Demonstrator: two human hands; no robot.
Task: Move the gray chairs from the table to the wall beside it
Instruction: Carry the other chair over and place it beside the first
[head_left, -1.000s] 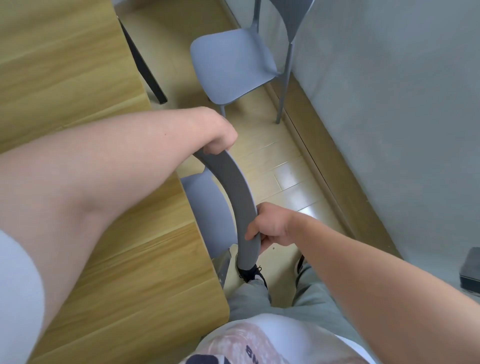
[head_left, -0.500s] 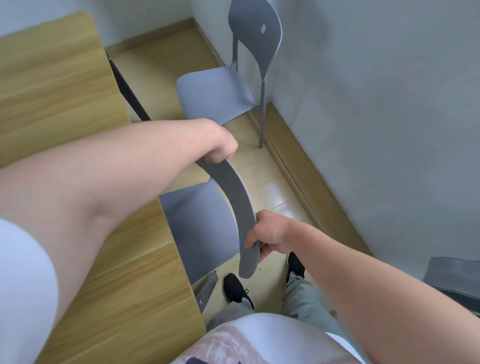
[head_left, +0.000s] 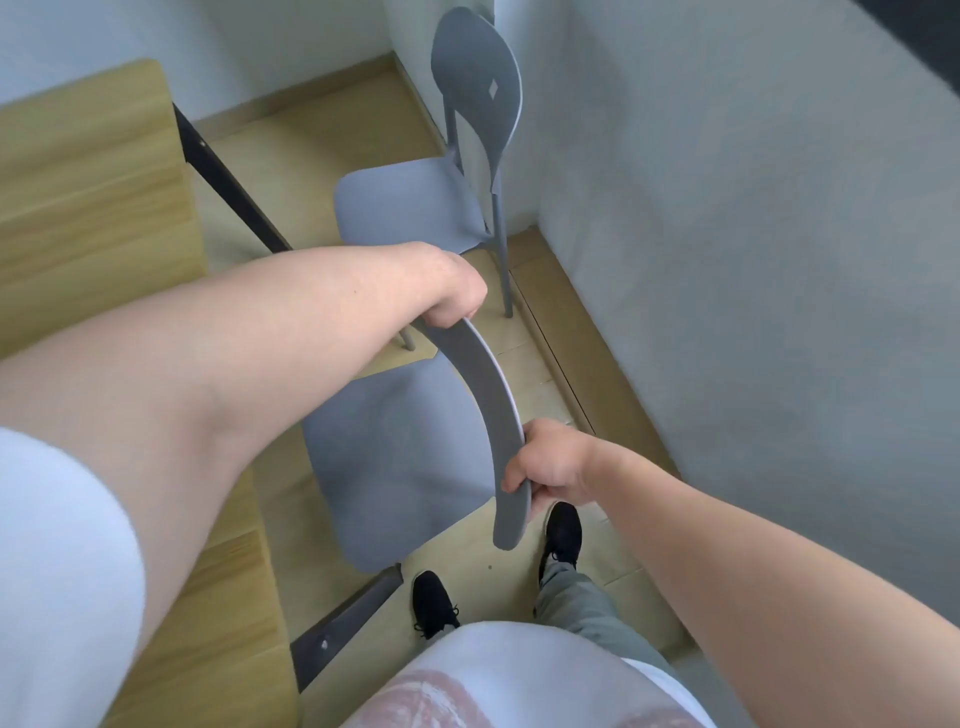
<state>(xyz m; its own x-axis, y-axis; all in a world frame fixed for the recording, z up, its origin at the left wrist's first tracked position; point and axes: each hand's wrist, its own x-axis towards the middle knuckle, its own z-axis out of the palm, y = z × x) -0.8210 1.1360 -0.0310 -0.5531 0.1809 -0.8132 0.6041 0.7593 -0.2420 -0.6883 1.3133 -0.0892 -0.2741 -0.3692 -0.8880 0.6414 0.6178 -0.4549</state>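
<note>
A gray chair (head_left: 395, 457) stands right in front of me, its seat mostly out from under the wooden table (head_left: 93, 208). My left hand (head_left: 454, 293) grips the far end of its curved backrest top. My right hand (head_left: 553, 462) grips the near end of that same backrest. A second gray chair (head_left: 415, 208) stands farther off with its back against the wall (head_left: 727, 260) on the right.
The table's dark metal legs (head_left: 223, 171) run along its right edge. A strip of wooden floor (head_left: 587, 364) lies between the table and the wall. My feet in black shoes (head_left: 434, 603) stand just behind the held chair.
The held chair has come out from under the table toward me and the wall, showing much more of its seat. My view has lifted, so the far chair's backrest now shows.
</note>
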